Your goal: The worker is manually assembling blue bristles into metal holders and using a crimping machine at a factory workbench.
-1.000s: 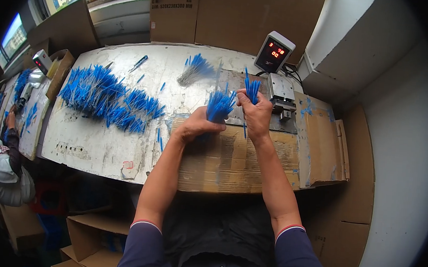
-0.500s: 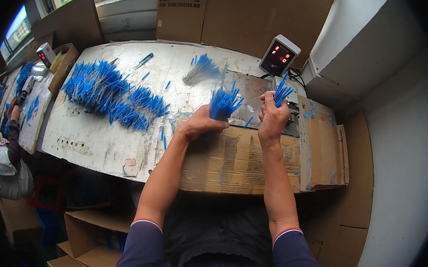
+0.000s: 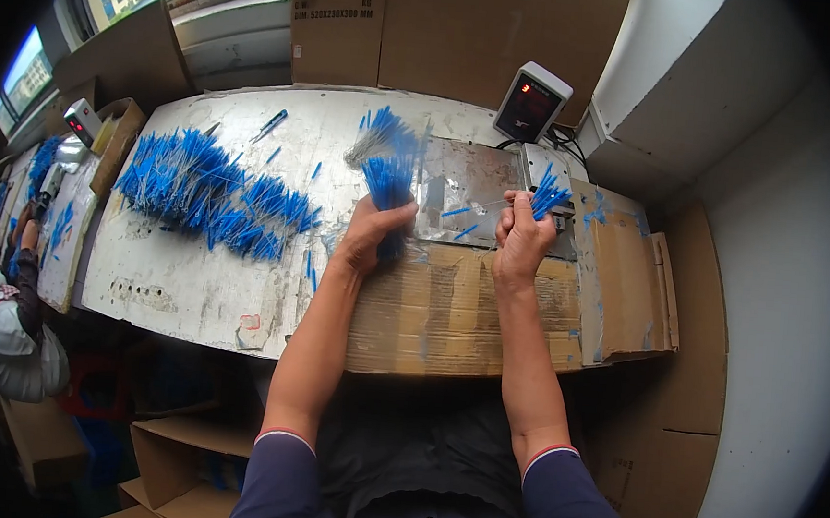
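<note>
My left hand (image 3: 371,232) is closed around a thick bundle of thin blue-tipped sticks (image 3: 389,180), held upright beside the metal plate. Its fingers wrap the middle of the bundle, and some blue ends show below them. My right hand (image 3: 522,247) is closed on a smaller bunch of blue-tipped sticks (image 3: 551,193), which fans up and to the right. From its fingertips a pale thin strand reaches left over the metal plate (image 3: 470,167), towards a blue tip (image 3: 455,211). Another blue piece (image 3: 465,231) lies near the plate's front edge.
A large heap of blue-tipped sticks (image 3: 199,186) covers the left of the white table (image 3: 191,291), with a knife (image 3: 270,126) behind it. A smaller pile (image 3: 370,140) lies beyond my left hand. A red-digit display (image 3: 534,102) stands behind the plate. Cardboard (image 3: 459,310) covers the front edge. Far left, another person (image 3: 11,327) works.
My left hand has moved left with its bundle, away from my right hand. My right hand stays nearly in place, its bunch tilting further right. The display shows fewer lit digits.
</note>
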`<state>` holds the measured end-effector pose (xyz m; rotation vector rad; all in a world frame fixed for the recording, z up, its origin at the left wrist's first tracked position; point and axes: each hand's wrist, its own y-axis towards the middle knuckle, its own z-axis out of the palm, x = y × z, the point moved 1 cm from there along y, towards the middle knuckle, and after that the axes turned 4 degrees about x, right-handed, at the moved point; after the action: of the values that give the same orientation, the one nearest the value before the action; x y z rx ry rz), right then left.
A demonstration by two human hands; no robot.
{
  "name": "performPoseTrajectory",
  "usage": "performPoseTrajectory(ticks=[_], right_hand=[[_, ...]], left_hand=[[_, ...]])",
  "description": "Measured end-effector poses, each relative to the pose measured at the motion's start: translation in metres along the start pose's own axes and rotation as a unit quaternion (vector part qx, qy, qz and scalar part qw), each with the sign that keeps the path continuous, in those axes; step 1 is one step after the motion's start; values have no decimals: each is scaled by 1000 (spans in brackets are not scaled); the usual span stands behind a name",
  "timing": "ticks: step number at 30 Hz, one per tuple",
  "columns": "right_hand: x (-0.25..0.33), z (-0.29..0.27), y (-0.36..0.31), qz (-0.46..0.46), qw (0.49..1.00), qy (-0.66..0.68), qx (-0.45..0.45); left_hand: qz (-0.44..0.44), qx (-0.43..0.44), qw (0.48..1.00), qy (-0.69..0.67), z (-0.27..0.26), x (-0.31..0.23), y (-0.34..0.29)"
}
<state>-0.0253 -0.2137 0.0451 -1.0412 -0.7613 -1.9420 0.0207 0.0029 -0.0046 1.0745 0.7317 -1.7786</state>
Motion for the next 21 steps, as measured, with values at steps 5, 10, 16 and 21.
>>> performPoseTrajectory(ticks=[5, 10, 16, 21], right_hand=[[-24, 19, -17, 13, 1000, -3, 7], [-40, 27, -22, 6, 998, 15, 53], [-23, 37, -24, 1, 997, 16, 70], [2, 24, -28, -325, 885, -307, 132]], left_hand=[[35, -9, 999, 29, 1, 7, 2], [0, 66, 997, 48, 14, 1, -4], [12, 25, 994, 107, 8, 8, 0], [-17, 18, 992, 127, 2, 5, 0]])
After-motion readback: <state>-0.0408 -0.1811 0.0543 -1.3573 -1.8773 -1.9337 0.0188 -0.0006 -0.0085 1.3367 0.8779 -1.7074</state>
